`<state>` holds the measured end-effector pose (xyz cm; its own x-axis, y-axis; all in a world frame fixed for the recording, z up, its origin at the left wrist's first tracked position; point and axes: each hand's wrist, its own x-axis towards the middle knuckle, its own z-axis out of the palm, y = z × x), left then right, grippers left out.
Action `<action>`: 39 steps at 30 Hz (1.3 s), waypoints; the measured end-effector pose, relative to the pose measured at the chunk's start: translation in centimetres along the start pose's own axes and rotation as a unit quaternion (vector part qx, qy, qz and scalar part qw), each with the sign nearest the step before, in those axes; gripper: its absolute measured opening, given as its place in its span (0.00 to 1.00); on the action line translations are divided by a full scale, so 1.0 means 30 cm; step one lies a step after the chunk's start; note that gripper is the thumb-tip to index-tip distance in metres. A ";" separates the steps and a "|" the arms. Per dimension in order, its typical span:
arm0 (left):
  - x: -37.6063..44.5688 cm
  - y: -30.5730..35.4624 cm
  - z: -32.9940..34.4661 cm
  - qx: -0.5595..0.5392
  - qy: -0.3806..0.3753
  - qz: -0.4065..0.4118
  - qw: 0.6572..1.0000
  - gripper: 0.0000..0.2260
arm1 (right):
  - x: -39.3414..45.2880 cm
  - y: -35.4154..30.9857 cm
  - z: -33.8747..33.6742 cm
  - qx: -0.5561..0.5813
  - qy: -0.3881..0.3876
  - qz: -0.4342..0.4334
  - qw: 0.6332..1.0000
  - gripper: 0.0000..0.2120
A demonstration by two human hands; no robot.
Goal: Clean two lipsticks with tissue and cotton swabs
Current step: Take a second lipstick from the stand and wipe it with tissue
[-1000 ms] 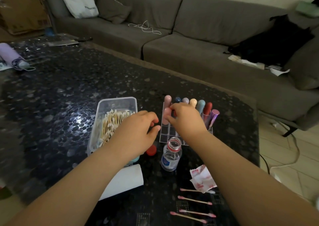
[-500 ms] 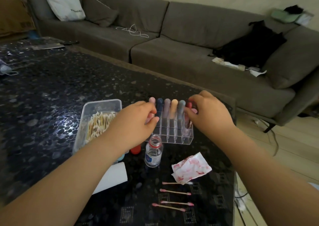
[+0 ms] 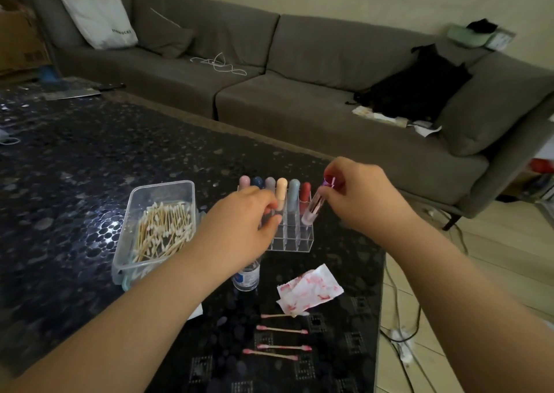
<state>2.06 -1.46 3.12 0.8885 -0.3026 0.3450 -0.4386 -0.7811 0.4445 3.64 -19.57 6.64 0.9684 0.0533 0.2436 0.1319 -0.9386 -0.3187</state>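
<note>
Right hand (image 3: 358, 194) pinched the purple-capped lip gloss tube (image 3: 314, 208) by its cap, tube tilted, lower end at the right end of the clear acrylic organizer (image 3: 295, 236). Six more lipsticks (image 3: 281, 193) stood upright along the organizer's far row. Left hand (image 3: 239, 227) rested curled on the organizer's left side, fingertips on its top; couldn't tell if it gripped anything. Near side: stained tissue (image 3: 310, 287), four used cotton swabs (image 3: 281, 330) in a row, small clear bottle (image 3: 246, 276). Left: open plastic box of cotton swabs (image 3: 160, 227). All on the dark pebble-pattern table (image 3: 75, 167).
</note>
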 end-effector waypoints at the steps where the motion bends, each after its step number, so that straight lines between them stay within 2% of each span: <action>1: -0.016 0.021 -0.001 -0.005 -0.002 0.005 1.000 0.09 | -0.029 -0.008 -0.023 0.011 0.004 -0.004 1.000 0.10; 8: -0.223 0.128 0.051 -0.098 -0.012 -0.005 0.995 0.14 | -0.271 -0.058 -0.074 0.079 -0.051 -0.011 0.995 0.06; 12: -0.327 0.131 0.068 -0.158 -0.053 -0.060 0.984 0.07 | -0.362 -0.063 -0.052 0.149 -0.057 -0.007 0.987 0.06; 17: -0.380 0.081 0.078 -0.197 -0.041 -0.111 0.973 0.05 | -0.387 -0.057 0.033 0.232 -0.072 0.029 0.970 0.07; 20: -0.393 0.062 0.092 -0.213 -0.030 -0.127 0.968 0.05 | -0.390 -0.054 0.085 0.245 -0.060 0.054 0.966 0.09; 23: -0.392 0.051 0.112 -0.218 -0.025 -0.130 0.967 0.06 | -0.387 -0.043 0.124 0.278 -0.046 0.080 0.956 0.09; 30: -0.383 0.022 0.163 -0.232 -0.037 -0.133 0.963 0.03 | -0.353 -0.022 0.170 0.341 -0.079 0.109 0.930 0.12; 34: -0.362 0.020 0.171 -0.245 -0.043 -0.120 0.961 0.08 | -0.337 -0.005 0.188 0.382 -0.061 0.126 0.914 0.15; 36: -0.357 0.014 0.182 -0.254 -0.045 -0.120 0.959 0.09 | -0.336 0.000 0.197 0.380 -0.058 0.121 0.915 0.15; 39: -0.360 0.003 0.197 -0.245 -0.046 -0.111 0.962 0.05 | -0.343 0.001 0.210 0.361 -0.063 0.111 0.924 0.14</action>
<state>-6.77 -1.51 -5.45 0.9657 -0.2226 0.1333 -0.2288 -0.4882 0.8422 -4.99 -17.99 -1.65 0.9995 -0.0309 0.0040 -0.0107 -0.4609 -0.8874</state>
